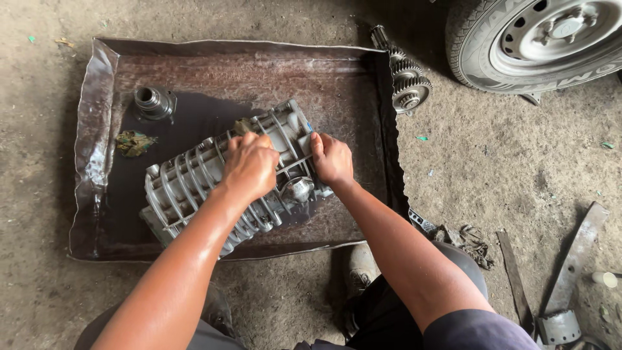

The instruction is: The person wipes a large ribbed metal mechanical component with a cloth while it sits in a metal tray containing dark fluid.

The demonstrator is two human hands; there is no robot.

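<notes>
A ribbed grey metal gearbox housing [188,178] lies tilted in a shallow, oily metal tray [91,149] on the ground. My left hand [249,165] is closed on top of the housing near its middle, fingers curled around something small that I cannot make out. My right hand [332,159] grips the housing's right end beside a round fitting [297,188]. A thin metal rod [293,163] spans between the two hands.
A small round metal flange [153,102] and a dirty green rag [133,143] sit in the tray's left part. A gear shaft [403,72] lies beyond the tray's right rim. A car wheel [538,39] stands top right. Metal straps [570,259] lie at right.
</notes>
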